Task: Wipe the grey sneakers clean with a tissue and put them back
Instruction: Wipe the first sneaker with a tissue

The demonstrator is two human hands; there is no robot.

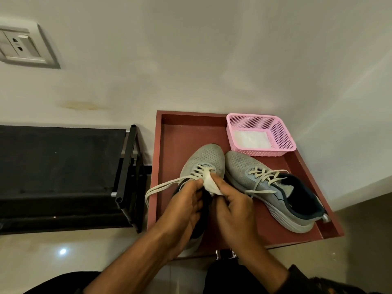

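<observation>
Two grey sneakers lie on a reddish-brown tray [169,145]. The left sneaker [204,160] points away from me, its heel hidden under my hands. My left hand [184,206] grips that shoe at its collar, thumb near the laces. My right hand [235,206] pinches a crumpled white tissue [211,184] against the tongue and laces. A loose lace [157,186] trails off the tray's left edge. The right sneaker [269,187] rests untouched beside it, dark lining showing.
A pink mesh basket [282,134] holding folded white tissues [251,139] stands at the tray's far right corner. A black shoe rack [63,166] stands to the left against the white wall. A wall socket [21,46] is at upper left. The floor is glossy tile.
</observation>
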